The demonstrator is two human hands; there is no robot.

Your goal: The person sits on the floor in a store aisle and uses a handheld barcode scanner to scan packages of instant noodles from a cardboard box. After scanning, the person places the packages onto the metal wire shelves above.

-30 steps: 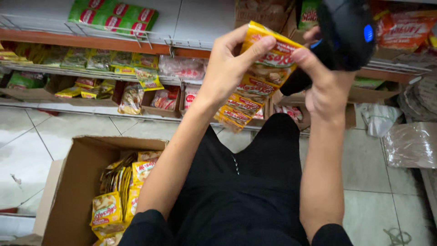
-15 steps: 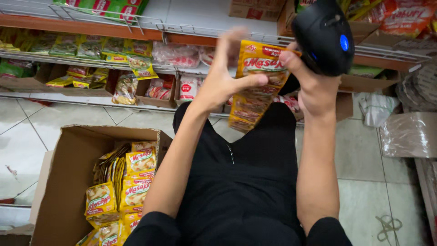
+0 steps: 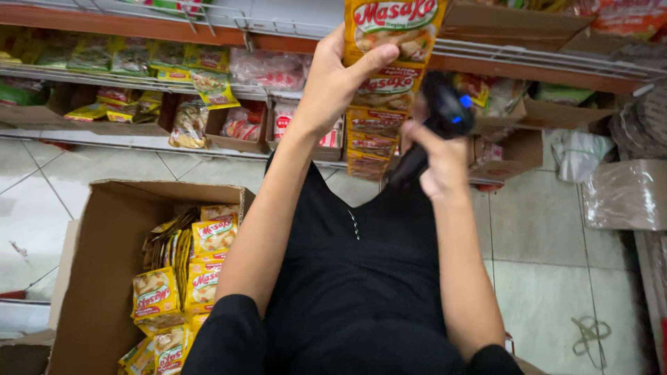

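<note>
My left hand (image 3: 340,80) is raised and grips a hanging strip of yellow and orange seasoning sachets (image 3: 385,83) near its top; the strip dangles down in front of the shelves. My right hand (image 3: 438,156) holds a black handheld scanner (image 3: 445,111) with a blue light, just right of the strip's middle. Below my left arm an open cardboard box (image 3: 104,257) on the floor holds several more strips of the same yellow sachets (image 3: 187,278).
Store shelves (image 3: 139,76) with packets and small cardboard trays run across the top. Plastic-wrapped bundles (image 3: 622,194) and a white bag (image 3: 573,153) lie at the right. The floor (image 3: 549,250) is pale tile; I wear black clothes.
The sachet strip has been lifted higher and more upright. My right hand with the scanner has dropped from above the strip to beside its middle.
</note>
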